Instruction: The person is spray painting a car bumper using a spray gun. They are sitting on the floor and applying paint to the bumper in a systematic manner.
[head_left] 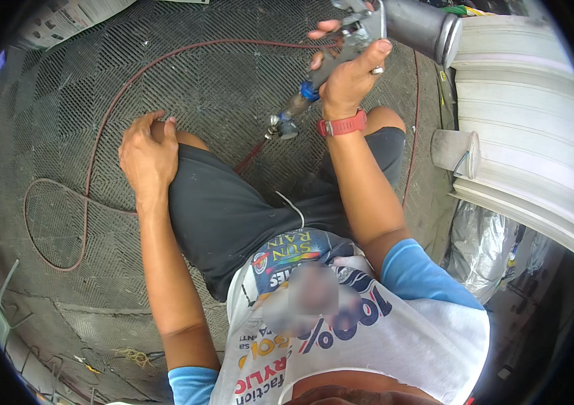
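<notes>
The hands are well apart: the right hand (351, 84) is wrapped round the handle of a grey metal spray gun (366, 25), fingers curled on one side and thumb lying along the other, while the left hand (148, 152) is loosely bent over the left knee (194, 139), holding no tool. The gun is ahead of the body, in the right hand's grip, with its dark grey metal cylindrical cup (415, 28) to the right of that hand. Below the grip, toward the lap, come a blue ring (309, 91), a small metal hose fitting (287, 128) and a dark red hose (253, 156) leading away. Cup, gun and hose line appear joined, so the assembling looks done. No spray is visible, and whether a finger presses the trigger cannot be told, nor can the cup's contents be seen. How much handling is left is therefore unclear; the gun seems to be held between actions, in one hand only. A long reddish hose (98, 142) loops over the black ribbed floor mat (233, 77) beyond and beside the left hand, and a greyish-white bucket (452, 154) stands to the right of the right wrist, near white ridged panels (523, 81).
</notes>
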The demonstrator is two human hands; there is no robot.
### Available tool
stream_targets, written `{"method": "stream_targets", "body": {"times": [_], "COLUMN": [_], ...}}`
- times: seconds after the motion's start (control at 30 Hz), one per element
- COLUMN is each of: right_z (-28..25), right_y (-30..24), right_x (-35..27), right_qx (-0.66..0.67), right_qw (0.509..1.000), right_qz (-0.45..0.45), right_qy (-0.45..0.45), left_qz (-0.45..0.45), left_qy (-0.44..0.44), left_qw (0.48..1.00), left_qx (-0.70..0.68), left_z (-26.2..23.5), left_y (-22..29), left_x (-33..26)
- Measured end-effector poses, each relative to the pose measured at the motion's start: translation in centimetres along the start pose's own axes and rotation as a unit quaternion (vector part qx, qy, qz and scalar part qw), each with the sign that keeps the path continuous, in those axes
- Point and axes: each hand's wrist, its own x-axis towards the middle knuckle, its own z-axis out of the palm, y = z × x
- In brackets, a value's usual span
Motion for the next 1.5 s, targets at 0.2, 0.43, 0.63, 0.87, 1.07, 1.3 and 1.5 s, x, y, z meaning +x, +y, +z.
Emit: {"method": "stream_targets", "body": {"times": [0.2, 0.43, 0.63, 0.87, 1.07, 1.3, 1.5], "right_z": [-4.0, -5.2, -6.3, -5.1, -2.5, -2.0, -0.8], "right_y": [3.8, 3.9, 7.2, 11.1, 11.3, 12.6, 13.4], "right_x": [0.8, -0.6, 1.9, 0.3, -0.8, -1.0, 1.1], "right_qx": [-0.049, -0.002, -0.075, -0.197, -0.194, -0.177, -0.167], "right_qw": [0.993, 0.997, 0.987, 0.972, 0.973, 0.971, 0.972], "right_qz": [0.021, 0.047, -0.004, -0.075, -0.098, -0.151, -0.143], "right_qy": [0.109, 0.055, 0.14, 0.105, 0.074, 0.057, 0.085], "left_qz": [0.001, 0.008, -0.006, 0.147, 0.269, 0.236, 0.263], "left_qy": [-0.005, -0.014, -0.037, -0.089, -0.106, -0.294, -0.334], "left_qw": [1.0, 1.0, 0.999, 0.979, 0.956, 0.926, 0.904], "left_qx": [0.017, 0.026, 0.031, 0.112, -0.044, -0.002, 0.047], "left_z": [0.3, 0.3, -0.1, -0.1, 3.3, 0.4, -1.2], "left_y": [-0.5, 0.2, 0.9, 3.7, 9.3, 10.0, 9.7], "left_x": [-0.2, -0.1, 0.0, -0.6, 0.8, -4.2, -7.1]}}
